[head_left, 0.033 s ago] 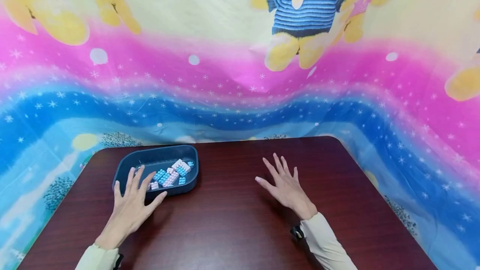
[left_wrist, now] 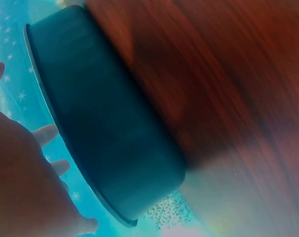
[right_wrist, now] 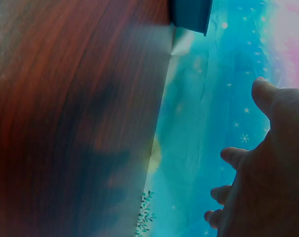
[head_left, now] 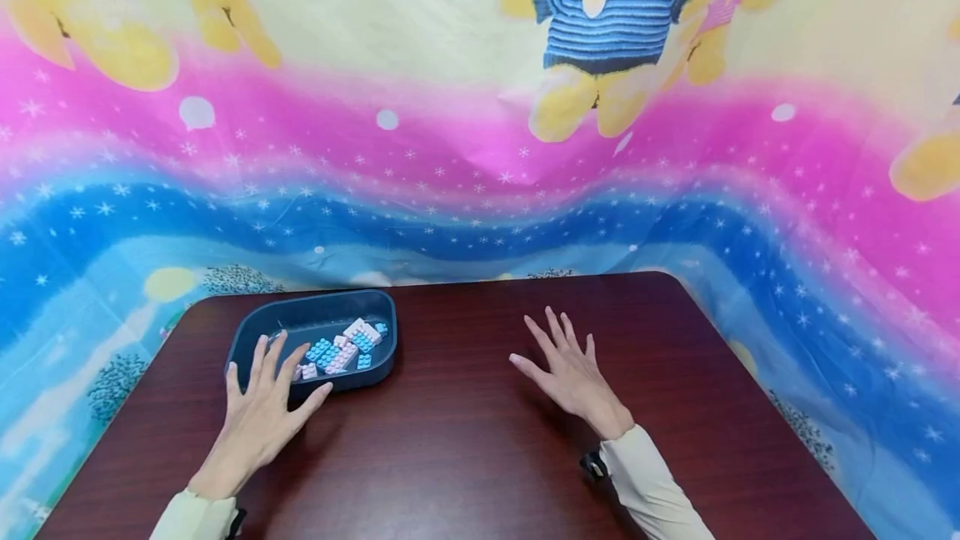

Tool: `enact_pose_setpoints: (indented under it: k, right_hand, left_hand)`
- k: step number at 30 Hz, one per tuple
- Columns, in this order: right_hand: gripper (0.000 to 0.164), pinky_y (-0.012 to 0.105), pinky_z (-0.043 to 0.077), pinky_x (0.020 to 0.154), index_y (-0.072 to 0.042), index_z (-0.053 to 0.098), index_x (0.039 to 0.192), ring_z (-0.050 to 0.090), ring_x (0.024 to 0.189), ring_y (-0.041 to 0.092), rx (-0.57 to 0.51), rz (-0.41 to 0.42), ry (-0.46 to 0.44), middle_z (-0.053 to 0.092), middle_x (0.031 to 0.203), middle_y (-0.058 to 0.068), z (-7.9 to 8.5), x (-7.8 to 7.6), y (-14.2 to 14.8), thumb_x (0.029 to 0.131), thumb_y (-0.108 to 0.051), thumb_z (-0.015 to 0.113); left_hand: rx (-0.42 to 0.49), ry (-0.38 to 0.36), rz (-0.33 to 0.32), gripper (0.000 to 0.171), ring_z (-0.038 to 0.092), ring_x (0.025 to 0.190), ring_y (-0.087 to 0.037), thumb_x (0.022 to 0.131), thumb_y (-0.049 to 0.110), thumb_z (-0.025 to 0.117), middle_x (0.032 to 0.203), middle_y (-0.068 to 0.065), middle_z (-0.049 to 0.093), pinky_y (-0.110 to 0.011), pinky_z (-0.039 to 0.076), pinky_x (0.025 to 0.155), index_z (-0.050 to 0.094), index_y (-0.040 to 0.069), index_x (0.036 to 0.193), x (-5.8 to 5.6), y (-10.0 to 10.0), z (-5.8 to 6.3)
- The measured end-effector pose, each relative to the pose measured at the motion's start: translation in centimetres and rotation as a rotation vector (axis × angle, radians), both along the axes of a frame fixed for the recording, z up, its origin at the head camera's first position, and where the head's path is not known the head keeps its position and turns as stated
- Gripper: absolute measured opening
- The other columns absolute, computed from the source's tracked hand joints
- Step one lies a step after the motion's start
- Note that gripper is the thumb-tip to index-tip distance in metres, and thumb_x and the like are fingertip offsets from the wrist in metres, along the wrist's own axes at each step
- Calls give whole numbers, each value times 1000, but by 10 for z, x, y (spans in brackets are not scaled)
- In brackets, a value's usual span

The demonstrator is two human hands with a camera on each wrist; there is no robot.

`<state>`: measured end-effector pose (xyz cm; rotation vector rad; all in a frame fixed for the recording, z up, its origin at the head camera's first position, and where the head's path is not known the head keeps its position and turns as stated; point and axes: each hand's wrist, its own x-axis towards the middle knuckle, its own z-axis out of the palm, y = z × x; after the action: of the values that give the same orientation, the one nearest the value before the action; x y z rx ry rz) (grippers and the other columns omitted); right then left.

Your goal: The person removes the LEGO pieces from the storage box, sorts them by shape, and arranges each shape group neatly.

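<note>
In the head view my left hand hovers with spread fingers at the near left side of a dark blue tray. Its fingertips overlap the tray's rim there, while the left wrist view shows the hand above the tray's outer wall; contact cannot be made out. Light blue bricks and pale pink bricks lie loose inside, some hidden behind the fingers. To the right, my right hand is held over the table with fingers apart and nothing in it. The right wrist view shows that hand from behind the thumb.
The dark red-brown wooden table has rounded far corners. A printed cloth with bears and snowflakes hangs behind it and along both sides. Each wrist wears a black band, the right one showing below the sleeve.
</note>
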<state>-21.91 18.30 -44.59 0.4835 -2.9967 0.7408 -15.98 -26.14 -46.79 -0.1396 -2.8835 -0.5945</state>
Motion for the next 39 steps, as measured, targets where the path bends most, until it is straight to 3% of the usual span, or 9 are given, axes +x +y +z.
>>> enact_pose_setpoints:
  k: [8,11,23,30,39]
  right_hand:
    - [82,81,3,117,-20,29,169,3,161,45,-60,44,11,12,176,20,-12,-1,-13,104,-64,53]
    - [83,80,2,118,-21,28,170,3,161,44,-73,81,8,10,176,18,-15,-5,-33,103,-65,52]
    - [82,75,6,122,-26,26,170,3,163,36,-63,159,16,8,178,11,-1,-26,-127,103,-65,53]
    - [85,74,7,122,-29,25,170,4,163,35,4,178,71,7,178,9,-11,-46,-175,101,-68,54]
    - [85,73,11,123,-34,27,169,8,163,34,124,145,90,8,178,5,-28,-63,-209,98,-74,52]
  left_hand:
    - [5,15,-7,82,2,157,-53,100,57,64,167,-32,17,-80,-13,115,37,5,158,4,-6,2]
    - [0,28,-1,82,3,156,-54,101,57,63,166,-33,19,-80,-14,114,38,3,157,0,-14,0]
    - [-7,78,32,79,-5,159,-50,101,54,63,164,-36,20,-78,-18,114,39,1,155,-15,-45,-10]
    - [-9,102,62,90,-5,159,-50,95,62,67,164,-35,22,-78,-20,113,42,-1,154,-27,-59,-11]
    - [-8,48,37,95,-1,157,-54,92,64,70,165,-36,20,-80,-17,112,40,1,157,-34,-71,-12]
